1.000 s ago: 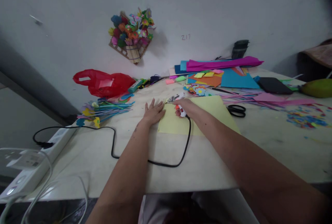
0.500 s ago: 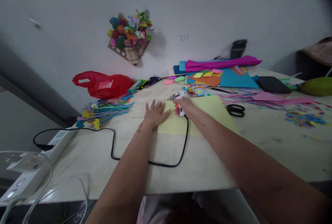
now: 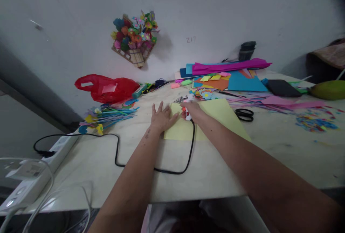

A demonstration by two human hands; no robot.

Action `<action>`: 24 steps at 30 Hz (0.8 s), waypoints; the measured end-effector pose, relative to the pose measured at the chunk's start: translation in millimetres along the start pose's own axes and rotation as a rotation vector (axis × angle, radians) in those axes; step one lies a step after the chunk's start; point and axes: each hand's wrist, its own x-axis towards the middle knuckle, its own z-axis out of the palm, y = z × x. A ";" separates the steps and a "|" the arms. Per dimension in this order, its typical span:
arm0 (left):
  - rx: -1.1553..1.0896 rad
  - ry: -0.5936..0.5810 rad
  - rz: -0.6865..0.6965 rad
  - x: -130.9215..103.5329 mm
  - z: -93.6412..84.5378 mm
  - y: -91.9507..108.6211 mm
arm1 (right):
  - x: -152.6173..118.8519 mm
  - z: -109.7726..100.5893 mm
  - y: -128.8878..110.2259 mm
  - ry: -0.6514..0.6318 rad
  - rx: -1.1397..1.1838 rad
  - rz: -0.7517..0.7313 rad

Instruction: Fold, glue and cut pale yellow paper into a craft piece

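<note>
On the pale tabletop [image 3: 215, 179], our right hand [image 3: 192, 111] grasps a white corded tool [image 3: 188, 115]; our left hand [image 3: 161, 119], fingers spread, overlaps yellow paper [image 3: 223, 112]. Red bag [image 3: 124, 91]: contents indistinct.

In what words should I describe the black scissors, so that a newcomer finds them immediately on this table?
On the pale table, find the large yellow sheet, partly beneath the right hand. At its right edge lie the scissors, nearer the person than the pink pieces. Their two black finger loops set them apart from the yellow and pink around them.
</note>
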 end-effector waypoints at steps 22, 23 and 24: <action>0.005 0.087 -0.117 0.2 6.0 -10.7 | -11.3 3.7 -9.0 -0.079 -0.133 0.138; 0.001 0.080 -0.119 0.4 6.3 -11.3 | -11.7 3.9 -9.5 -0.082 -0.140 0.144; -0.002 0.074 -0.120 0.6 6.6 -11.9 | -12.0 4.0 -9.8 -0.086 -0.145 0.149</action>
